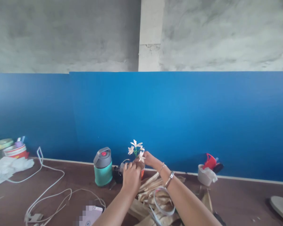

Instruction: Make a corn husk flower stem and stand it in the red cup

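A small sprig of white flowers point(136, 143) on a green stem stands upright between my two hands, at the middle of the view. My left hand point(132, 175) is closed round the lower stem, its fingertips mostly hidden from me. Right beside it, my right hand point(150, 158) is closed on the stem just under the lowest bloom. Two bracelets circle the right wrist. Behind the hands, part of an orange-red container point(142, 172) shows. Below them lie crumpled tan, husk-like strips point(148, 188) and a roll of pale tape point(157, 205).
A teal flask with a grey lid point(103, 171) stands left of my hands. White cables point(55, 169) and a phone point(91, 216) lie nearer. At far left are tubs point(15, 151) and white plastic point(11, 166). A white cup point(204, 175) holds red items at right. A blue partition point(179, 116) rises behind.
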The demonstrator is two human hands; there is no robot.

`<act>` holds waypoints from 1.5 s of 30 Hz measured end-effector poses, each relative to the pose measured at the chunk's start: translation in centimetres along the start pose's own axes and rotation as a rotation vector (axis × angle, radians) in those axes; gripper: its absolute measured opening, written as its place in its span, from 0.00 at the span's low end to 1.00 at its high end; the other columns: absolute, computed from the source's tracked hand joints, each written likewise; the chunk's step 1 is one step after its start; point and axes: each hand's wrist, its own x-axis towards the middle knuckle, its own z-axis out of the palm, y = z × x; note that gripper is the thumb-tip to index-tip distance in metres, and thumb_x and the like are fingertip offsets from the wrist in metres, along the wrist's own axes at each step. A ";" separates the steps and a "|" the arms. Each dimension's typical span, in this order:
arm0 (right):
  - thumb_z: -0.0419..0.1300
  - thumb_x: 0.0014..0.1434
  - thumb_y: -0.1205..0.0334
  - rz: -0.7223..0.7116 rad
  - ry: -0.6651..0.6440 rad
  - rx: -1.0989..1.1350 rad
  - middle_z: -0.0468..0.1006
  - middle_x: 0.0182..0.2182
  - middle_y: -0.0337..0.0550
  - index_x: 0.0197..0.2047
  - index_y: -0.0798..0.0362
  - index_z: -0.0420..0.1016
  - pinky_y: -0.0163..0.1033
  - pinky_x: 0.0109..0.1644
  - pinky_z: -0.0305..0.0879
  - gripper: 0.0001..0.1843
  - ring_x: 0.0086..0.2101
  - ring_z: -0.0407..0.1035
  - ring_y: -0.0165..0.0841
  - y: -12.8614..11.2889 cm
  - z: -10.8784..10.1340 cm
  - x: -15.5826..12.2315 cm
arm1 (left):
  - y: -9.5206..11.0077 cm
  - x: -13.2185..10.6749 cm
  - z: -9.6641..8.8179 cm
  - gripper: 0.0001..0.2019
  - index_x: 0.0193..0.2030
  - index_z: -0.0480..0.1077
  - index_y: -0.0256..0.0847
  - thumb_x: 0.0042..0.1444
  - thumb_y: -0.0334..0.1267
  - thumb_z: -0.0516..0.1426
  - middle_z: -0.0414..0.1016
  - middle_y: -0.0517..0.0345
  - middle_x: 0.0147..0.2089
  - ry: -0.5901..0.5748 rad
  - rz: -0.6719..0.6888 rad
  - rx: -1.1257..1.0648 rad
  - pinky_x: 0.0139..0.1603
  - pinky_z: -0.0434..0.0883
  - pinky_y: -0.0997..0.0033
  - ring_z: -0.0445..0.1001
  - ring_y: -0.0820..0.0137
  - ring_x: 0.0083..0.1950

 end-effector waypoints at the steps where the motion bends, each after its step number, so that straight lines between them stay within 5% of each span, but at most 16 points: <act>1: 0.57 0.62 0.56 0.021 -0.023 0.011 0.75 0.34 0.39 0.38 0.57 0.73 0.37 0.34 0.71 0.12 0.31 0.71 0.30 0.1 0.1 -0.1 | 0.0 0.0 0.1 0.10 0.40 0.74 0.41 0.57 0.30 0.51 0.77 0.50 0.45 0.008 0.004 -0.007 0.54 0.60 0.51 0.70 0.57 0.49; 5: 0.62 0.58 0.56 0.098 -0.018 0.057 0.74 0.25 0.35 0.31 0.59 0.74 0.35 0.31 0.67 0.13 0.26 0.70 0.29 0.3 0.1 -1.2 | -0.1 0.0 0.5 0.10 0.36 0.74 0.40 0.56 0.27 0.52 0.77 0.51 0.41 0.038 0.023 -0.034 0.53 0.61 0.52 0.70 0.57 0.49; 18: 0.62 0.50 0.65 0.169 0.140 0.019 0.74 0.21 0.36 0.31 0.57 0.78 0.33 0.29 0.60 0.06 0.23 0.65 0.28 0.9 0.5 -2.8 | -1.3 0.4 0.7 0.09 0.32 0.73 0.42 0.55 0.29 0.52 0.76 0.54 0.37 0.173 0.036 -0.138 0.49 0.65 0.56 0.69 0.59 0.45; 24: 0.60 0.48 0.69 0.139 0.217 -0.097 0.73 0.25 0.38 0.32 0.56 0.77 0.35 0.34 0.61 0.06 0.26 0.65 0.29 1.1 0.4 -3.1 | -1.6 0.2 0.9 0.10 0.35 0.73 0.42 0.54 0.26 0.51 0.76 0.54 0.43 0.199 0.054 -0.173 0.48 0.68 0.57 0.70 0.60 0.45; 31: 0.57 0.49 0.64 0.106 0.256 -0.144 0.75 0.29 0.44 0.32 0.55 0.80 0.36 0.37 0.62 0.10 0.30 0.68 0.34 0.9 0.1 -3.3 | -1.8 -0.2 0.8 0.12 0.38 0.73 0.41 0.55 0.26 0.51 0.77 0.52 0.42 0.205 0.092 -0.187 0.53 0.67 0.53 0.72 0.59 0.47; 45: 0.59 0.51 0.72 0.199 0.240 -0.158 0.68 0.18 0.32 0.37 0.55 0.73 0.33 0.29 0.55 0.09 0.23 0.64 0.29 0.3 1.0 -3.2 | -2.1 -0.2 0.6 0.13 0.40 0.74 0.42 0.55 0.27 0.50 0.79 0.52 0.45 0.138 0.080 -0.221 0.60 0.63 0.54 0.74 0.61 0.50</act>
